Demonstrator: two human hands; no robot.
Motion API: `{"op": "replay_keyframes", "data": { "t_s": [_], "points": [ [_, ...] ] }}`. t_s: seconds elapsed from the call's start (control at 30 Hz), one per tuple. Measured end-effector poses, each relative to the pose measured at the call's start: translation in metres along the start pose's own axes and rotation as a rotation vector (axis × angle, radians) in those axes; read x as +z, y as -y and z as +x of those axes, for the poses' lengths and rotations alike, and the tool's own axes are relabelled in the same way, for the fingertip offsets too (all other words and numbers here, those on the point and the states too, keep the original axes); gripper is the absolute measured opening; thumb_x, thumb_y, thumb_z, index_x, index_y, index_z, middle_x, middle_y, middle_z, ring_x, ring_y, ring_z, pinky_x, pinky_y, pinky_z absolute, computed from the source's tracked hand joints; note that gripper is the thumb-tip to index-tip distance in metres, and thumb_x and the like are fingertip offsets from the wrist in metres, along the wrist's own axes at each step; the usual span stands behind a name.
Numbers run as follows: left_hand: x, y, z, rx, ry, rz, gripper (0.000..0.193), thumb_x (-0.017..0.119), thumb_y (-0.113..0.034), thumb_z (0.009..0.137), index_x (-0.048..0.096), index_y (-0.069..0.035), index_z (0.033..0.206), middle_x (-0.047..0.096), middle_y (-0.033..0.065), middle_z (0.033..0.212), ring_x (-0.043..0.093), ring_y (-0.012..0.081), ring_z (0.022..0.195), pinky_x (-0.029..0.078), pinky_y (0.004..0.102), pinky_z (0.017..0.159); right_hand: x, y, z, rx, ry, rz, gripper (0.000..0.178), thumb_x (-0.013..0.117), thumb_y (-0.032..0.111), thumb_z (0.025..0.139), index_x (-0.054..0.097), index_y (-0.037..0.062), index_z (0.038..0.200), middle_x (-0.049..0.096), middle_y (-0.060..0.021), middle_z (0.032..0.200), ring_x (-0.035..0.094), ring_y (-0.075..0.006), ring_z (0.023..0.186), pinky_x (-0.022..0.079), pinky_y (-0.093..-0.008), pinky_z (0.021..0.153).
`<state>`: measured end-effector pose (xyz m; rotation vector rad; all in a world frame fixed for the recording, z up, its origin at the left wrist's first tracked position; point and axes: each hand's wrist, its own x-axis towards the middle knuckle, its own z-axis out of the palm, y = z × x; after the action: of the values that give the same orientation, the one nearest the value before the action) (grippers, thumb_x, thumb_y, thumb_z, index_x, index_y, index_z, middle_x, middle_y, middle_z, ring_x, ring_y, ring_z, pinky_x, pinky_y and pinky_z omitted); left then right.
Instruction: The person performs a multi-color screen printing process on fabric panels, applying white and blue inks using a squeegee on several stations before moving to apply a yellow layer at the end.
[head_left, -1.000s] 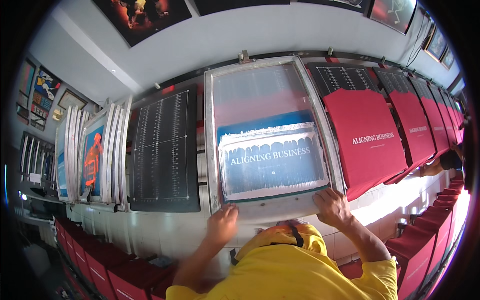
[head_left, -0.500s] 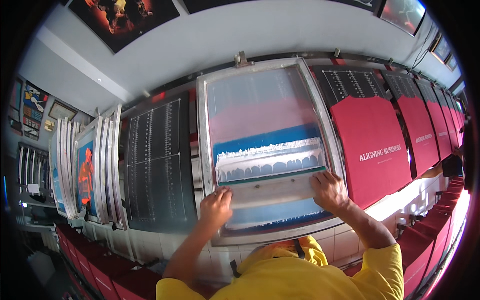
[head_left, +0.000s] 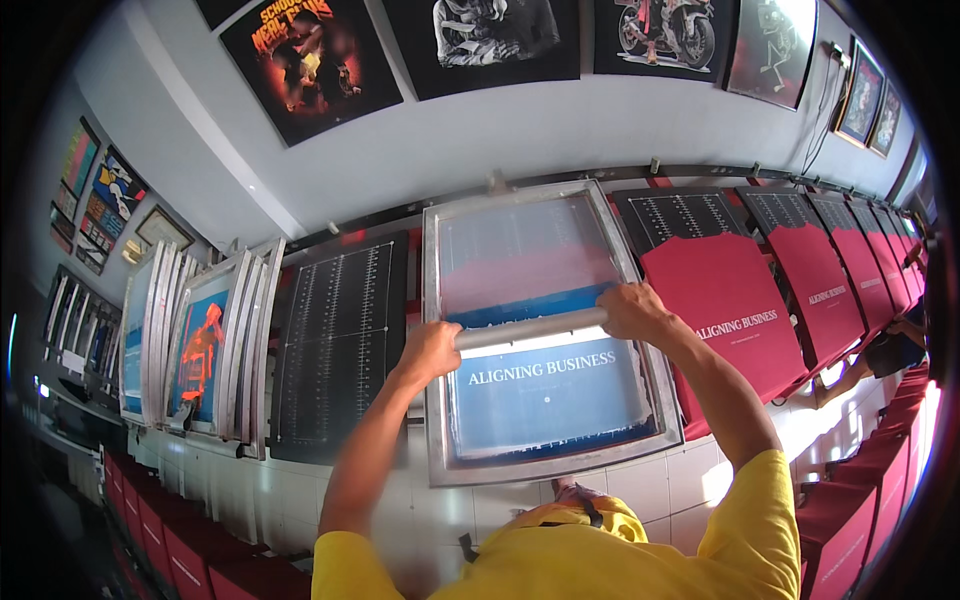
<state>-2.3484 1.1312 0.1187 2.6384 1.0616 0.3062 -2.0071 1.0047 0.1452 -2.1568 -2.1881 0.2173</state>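
Both my hands grip a long pale squeegee (head_left: 535, 327), one at each end. My left hand (head_left: 430, 352) is closed round its left end, and my right hand (head_left: 636, 312) round its right end. The squeegee lies across a metal-framed printing screen (head_left: 433, 420), at the lower edge of a dark blue band. Below it, white lettering shows on the lighter blue mesh (head_left: 550, 410). White ink shows in a thin strip around the squeegee; its blade is hidden. Through the upper mesh a red shirt (head_left: 520, 262) shows faintly, lying on the board underneath.
Red printed shirts (head_left: 725, 290) lie on a row of black boards to the right. A bare black board (head_left: 335, 345) is on the left, beside several upright screens (head_left: 195, 350). More red shirts (head_left: 860, 510) line the lower right. Another person's arm (head_left: 845, 382) reaches in at far right.
My hands have pushed the squeegee away from me, up the screen to the blue band. Lettering now shows on the mesh behind it. The view has tilted up, showing more wall.
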Motion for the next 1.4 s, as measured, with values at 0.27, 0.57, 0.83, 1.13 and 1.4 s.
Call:
{"op": "replay_keyframes", "data": {
  "t_s": [0.27, 0.57, 0.83, 1.13, 1.4],
  "points": [
    [-0.001, -0.041, -0.081, 0.061, -0.178, 0.039, 0.013, 0.062, -0.003, 0.067, 0.062, -0.004, 0.08, 0.066, 0.0136, 0.079, 0.067, 0.0332, 0.074, 0.055, 0.0441, 0.064, 0.019, 0.024, -0.091, -0.145, -0.395, 0.015, 0.006, 0.064, 0.006, 0.067, 0.063, 0.0069, 0.072, 0.064, -0.0087, 0.074, 0.067, -0.0288, 0.068, 0.055, -0.0384, 0.06],
    [0.072, -0.079, -0.197, 0.089, -0.179, 0.039, 0.028, 0.061, 0.0, 0.072, 0.064, -0.003, 0.1, 0.066, 0.0094, 0.108, 0.065, 0.0271, 0.102, 0.055, 0.0377, 0.084, 0.094, 0.06, -0.204, -0.128, -0.367, 0.004, 0.03, 0.072, 0.013, 0.062, 0.061, 0.0067, 0.089, 0.06, -0.0054, 0.089, 0.061, -0.0253, 0.089, 0.053, -0.0397, 0.076],
    [0.097, -0.084, -0.23, 0.094, -0.075, 0.093, 0.052, 0.063, -0.001, 0.075, 0.053, 0.002, 0.125, 0.05, 0.018, 0.133, 0.044, 0.0339, 0.129, 0.041, 0.0405, 0.105, 0.098, 0.082, -0.233, -0.092, -0.256, 0.039, 0.071, 0.082, 0.046, 0.064, 0.058, 0.0035, 0.115, 0.052, -0.0109, 0.117, 0.051, -0.0308, 0.111, 0.044, -0.0436, 0.095],
    [0.072, -0.065, -0.234, -0.108, -0.298, -0.366, 0.055, 0.066, -0.027, 0.089, 0.049, 0.003, 0.131, 0.042, 0.0238, 0.142, 0.037, 0.0421, 0.134, 0.032, 0.0507, 0.111, 0.093, 0.041, -0.216, 0.305, -0.566, 0.362, 0.034, 0.065, 0.018, 0.086, 0.061, -0.0002, 0.114, 0.062, -0.0175, 0.114, 0.057, -0.0375, 0.105, 0.047, -0.0442, 0.093],
    [0.106, -0.008, -0.232, -0.519, -0.243, -0.341, 0.031, 0.055, -0.016, 0.095, 0.059, 0.002, 0.12, 0.061, 0.025, 0.108, 0.059, 0.0415, 0.101, 0.047, 0.0445, 0.088, 0.145, -0.024, -0.191, 0.656, -0.635, 0.63, 0.026, 0.055, 0.009, 0.086, 0.068, -0.0015, 0.105, 0.07, -0.0206, 0.095, 0.067, -0.0368, 0.092, 0.051, -0.0408, 0.083]
  ]
}}
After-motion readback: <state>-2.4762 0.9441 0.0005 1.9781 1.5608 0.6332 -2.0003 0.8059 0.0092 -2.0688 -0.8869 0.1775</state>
